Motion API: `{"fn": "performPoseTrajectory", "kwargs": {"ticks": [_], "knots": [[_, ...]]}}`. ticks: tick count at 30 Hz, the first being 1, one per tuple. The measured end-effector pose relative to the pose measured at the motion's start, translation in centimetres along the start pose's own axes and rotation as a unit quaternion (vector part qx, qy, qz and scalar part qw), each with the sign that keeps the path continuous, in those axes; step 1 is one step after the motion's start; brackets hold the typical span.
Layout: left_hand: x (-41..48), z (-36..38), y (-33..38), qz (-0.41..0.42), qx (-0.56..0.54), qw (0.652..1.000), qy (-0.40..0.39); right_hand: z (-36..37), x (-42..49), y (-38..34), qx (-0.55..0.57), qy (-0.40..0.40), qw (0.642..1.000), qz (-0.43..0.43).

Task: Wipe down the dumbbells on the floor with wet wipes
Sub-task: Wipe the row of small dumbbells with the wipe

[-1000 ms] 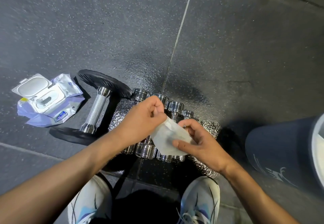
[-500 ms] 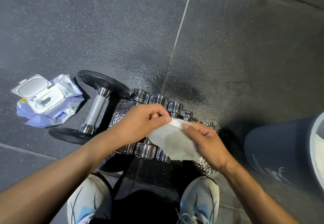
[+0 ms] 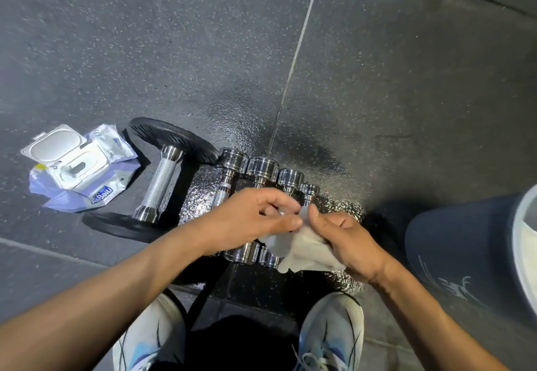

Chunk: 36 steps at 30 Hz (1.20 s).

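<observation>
White wet wipe [image 3: 303, 248] hangs between both hands, just above the row of small shiny dumbbells [image 3: 263, 168] on the dark floor [image 3: 174, 51]. The left hand [image 3: 250, 219] pinches its top edge with bent fingers. The right hand [image 3: 347, 240] holds it with thumb and curled fingers. A big black dumbbell [image 3: 162, 186] lies beside the row, next to the open wipes pack [image 3: 81, 173].

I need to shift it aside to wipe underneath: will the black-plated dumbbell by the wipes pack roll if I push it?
The black-plated dumbbell rests on round plate edges, so a sideways push would probably roll it. Wide plates suggest it is heavy. Its knurled handle should grip well.
</observation>
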<state>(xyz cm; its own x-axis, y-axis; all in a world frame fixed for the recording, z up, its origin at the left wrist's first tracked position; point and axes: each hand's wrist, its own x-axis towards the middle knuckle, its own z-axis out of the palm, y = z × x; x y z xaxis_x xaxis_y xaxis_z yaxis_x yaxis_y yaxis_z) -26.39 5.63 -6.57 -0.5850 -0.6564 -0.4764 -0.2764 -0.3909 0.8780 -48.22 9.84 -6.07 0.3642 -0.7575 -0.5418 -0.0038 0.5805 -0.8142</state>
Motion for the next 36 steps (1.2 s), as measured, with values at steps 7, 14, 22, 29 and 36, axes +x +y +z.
{"fn": "performPoseTrajectory", "kwargs": {"ticks": [7, 14, 22, 29, 36], "knots": [[-0.9, 0.2, -0.3, -0.088, -0.122, 0.983, -0.102, -0.6, -0.6, 0.4, 0.011, -0.102, 0.995, 0.019], [-1.4, -1.8, -0.4, -0.068, -0.230, 0.971, -0.001, -1.6, -0.6, 0.5, 0.100, -0.026, 0.993, 0.062], [-1.0, -1.8, 1.2, -0.017, -0.297, 0.949, 0.106, 0.0, 0.8, 1.8, 0.220, 0.195, 0.956, 0.016], [-0.9, -0.9, 0.0, -0.120, -0.436, 0.886, 0.105, 3.5, 1.2, -0.5, 0.220, 0.238, 0.946, -0.016], [-1.4, -0.5, -1.7, -0.167, -0.469, 0.864, 0.076, 3.0, 2.1, 0.7, 0.174, 0.258, 0.950, 0.023]]}}
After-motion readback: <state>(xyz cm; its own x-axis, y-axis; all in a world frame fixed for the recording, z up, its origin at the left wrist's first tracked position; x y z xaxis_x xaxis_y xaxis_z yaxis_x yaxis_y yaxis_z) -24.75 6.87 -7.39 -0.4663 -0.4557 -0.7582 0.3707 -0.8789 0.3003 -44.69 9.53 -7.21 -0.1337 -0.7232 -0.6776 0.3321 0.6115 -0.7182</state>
